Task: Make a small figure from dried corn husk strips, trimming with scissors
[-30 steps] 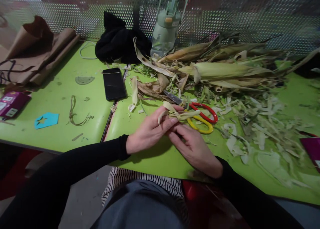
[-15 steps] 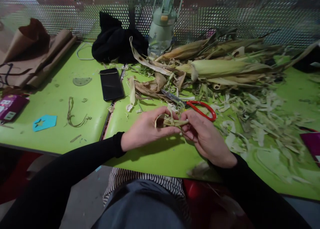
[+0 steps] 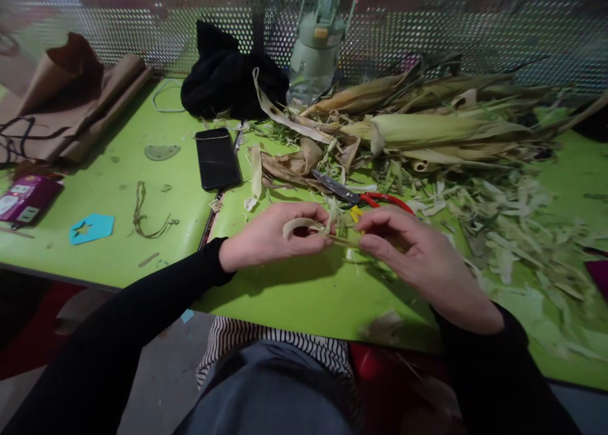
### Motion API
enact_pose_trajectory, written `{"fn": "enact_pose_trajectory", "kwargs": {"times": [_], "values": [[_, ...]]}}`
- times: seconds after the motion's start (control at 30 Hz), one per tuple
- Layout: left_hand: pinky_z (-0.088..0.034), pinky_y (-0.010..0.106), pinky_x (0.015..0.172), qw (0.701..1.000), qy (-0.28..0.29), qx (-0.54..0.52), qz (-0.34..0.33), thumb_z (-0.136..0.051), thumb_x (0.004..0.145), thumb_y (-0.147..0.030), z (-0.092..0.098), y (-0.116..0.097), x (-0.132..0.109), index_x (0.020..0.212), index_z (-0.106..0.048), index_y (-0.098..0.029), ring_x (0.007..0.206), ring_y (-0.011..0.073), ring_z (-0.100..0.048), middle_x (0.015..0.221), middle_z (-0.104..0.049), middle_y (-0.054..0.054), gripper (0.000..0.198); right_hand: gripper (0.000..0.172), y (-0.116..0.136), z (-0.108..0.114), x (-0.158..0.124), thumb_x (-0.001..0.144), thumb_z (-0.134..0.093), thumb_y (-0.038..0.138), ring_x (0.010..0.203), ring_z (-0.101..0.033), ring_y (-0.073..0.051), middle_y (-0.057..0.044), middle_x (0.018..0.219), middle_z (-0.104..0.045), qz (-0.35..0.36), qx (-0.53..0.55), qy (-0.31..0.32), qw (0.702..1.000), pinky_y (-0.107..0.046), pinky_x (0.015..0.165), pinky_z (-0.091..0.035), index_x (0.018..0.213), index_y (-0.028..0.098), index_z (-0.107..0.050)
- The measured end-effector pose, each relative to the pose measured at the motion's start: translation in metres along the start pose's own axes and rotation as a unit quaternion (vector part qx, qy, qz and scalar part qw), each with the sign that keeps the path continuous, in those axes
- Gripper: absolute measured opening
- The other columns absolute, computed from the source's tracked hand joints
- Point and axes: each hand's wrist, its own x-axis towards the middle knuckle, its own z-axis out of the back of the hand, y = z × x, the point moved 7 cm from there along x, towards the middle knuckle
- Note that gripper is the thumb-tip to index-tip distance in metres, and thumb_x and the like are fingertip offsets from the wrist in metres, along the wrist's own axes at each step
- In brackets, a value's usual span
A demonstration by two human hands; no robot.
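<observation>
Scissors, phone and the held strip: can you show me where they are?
Scissors point(image 3: 350, 197): head view, near the pivot.
Phone point(image 3: 218, 159): head view, on the dark screen.
Strip point(image 3: 298, 222): head view, on its pale curled end.

Sleeves point(image 3: 109, 343): plain black, full-length, close-fitting at the cuffs point(image 3: 215, 259). Front garment point(image 3: 266, 390): plain blue-grey. Adjoining fabric point(image 3: 227, 334): narrow, wavy black-and-white stripes.
</observation>
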Motion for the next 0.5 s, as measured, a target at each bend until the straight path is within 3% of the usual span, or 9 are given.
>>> {"fn": "enact_pose_trajectory", "kwargs": {"times": [0.1, 0.27, 0.5], "values": [[-0.043, 0.022, 0.068, 0.999, 0.013, 0.025, -0.015, -0.069, 0.083, -0.028, -0.009, 0.002, 0.0, 0.095, -0.064, -0.015, 0.071, 0.0099, -0.053, 0.083, -0.063, -0.001, 0.019, 0.028, 0.003, -0.007, 0.0, 0.09, -0.064, 0.047, 0.086, -0.067, -0.02, -0.006, 0.102, -0.071, 0.034, -0.008, -0.038, 0.999, -0.033, 0.069, -0.053, 0.105, 0.024, -0.071], [-0.041, 0.023, 0.064, 0.997, 0.036, 0.058, -0.037, -0.067, 0.087, -0.033, -0.024, 0.003, -0.003, 0.099, -0.067, -0.012, 0.068, 0.0102, -0.051, 0.083, -0.065, 0.002, 0.025, 0.012, 0.002, -0.019, -0.003, 0.09, -0.067, 0.035, 0.077, -0.066, -0.017, -0.002, 0.084, -0.071, 0.028, 0.081, -0.057, 0.995, -0.03, 0.069, -0.053, 0.085, 0.024, -0.07], [-0.039, 0.021, 0.06, 0.987, 0.042, 0.109, -0.107, -0.062, 0.093, -0.036, -0.029, -0.007, -0.011, 0.092, -0.067, -0.014, 0.058, 0.0077, -0.047, 0.066, -0.057, -0.003, 0.023, 0.02, -0.008, -0.015, -0.003, 0.088, -0.069, 0.038, 0.065, -0.056, -0.012, 0.002, 0.073, -0.062, -0.027, 0.135, -0.103, 0.985, -0.024, 0.06, -0.047, 0.078, 0.023, -0.062]]}}
